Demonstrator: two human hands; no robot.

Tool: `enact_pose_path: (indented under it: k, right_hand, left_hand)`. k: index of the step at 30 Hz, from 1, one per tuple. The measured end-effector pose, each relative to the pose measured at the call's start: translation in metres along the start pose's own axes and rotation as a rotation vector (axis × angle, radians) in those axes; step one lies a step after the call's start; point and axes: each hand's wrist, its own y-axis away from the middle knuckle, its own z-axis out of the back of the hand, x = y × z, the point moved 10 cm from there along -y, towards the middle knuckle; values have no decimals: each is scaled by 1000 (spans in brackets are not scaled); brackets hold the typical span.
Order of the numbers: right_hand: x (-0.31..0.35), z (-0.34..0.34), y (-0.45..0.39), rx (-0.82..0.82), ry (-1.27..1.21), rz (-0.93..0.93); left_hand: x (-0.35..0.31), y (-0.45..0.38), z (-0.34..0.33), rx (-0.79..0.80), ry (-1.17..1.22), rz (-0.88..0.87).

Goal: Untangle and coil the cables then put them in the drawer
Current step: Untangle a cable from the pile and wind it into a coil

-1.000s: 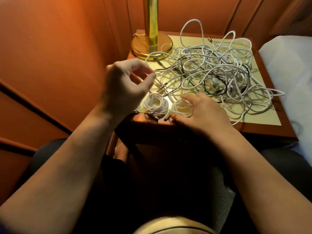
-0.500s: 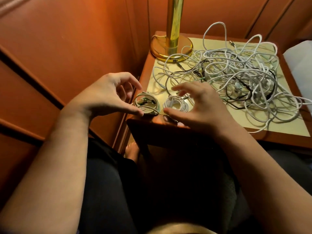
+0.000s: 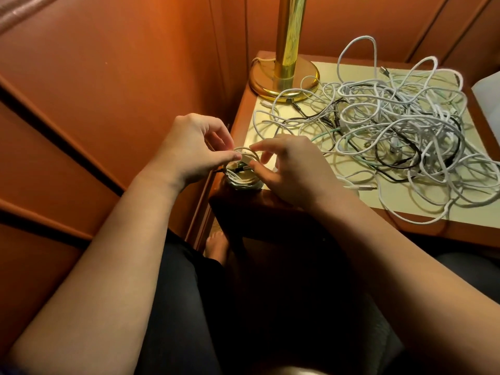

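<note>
Small coiled bundle of white cable (image 3: 241,176) sits at the near left corner of the wooden bedside table (image 3: 270,209) with its pale yellow top, right at the edge. The left hand (image 3: 189,150) pinches the coil's upper loop between thumb and fingertips; the right hand (image 3: 292,169) pinches it from the other side. The big tangled heap of white, black and green cables (image 3: 392,131) fills the table's middle and right, loops reaching the near edge. The brass lamp base (image 3: 284,82) stands at the far left corner, beside the orange wall panel (image 3: 108,77)
</note>
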Motion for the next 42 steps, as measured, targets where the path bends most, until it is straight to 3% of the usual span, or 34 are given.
enact_pose_path:
  k: [23,30,35,39,42]
  right_hand:
    - [14,-4,-4,-85,226,17]
    - [19,-11,-2,-30,324,-20]
    - [7,-11,-1,-44,280,-101]
    - [1,-14,0,-24,254,-125]
    - [0,-14,1,-38,216,-127]
  left_hand:
    - [7,2,-14,-208,-225,108]
    - [5,5,-13,-240,-289,140]
    - [14,-2,-26,-90,-191,156]
    - [15,-11,-41,75,-176,85]
    - [8,-11,-42,91,-201,-13]
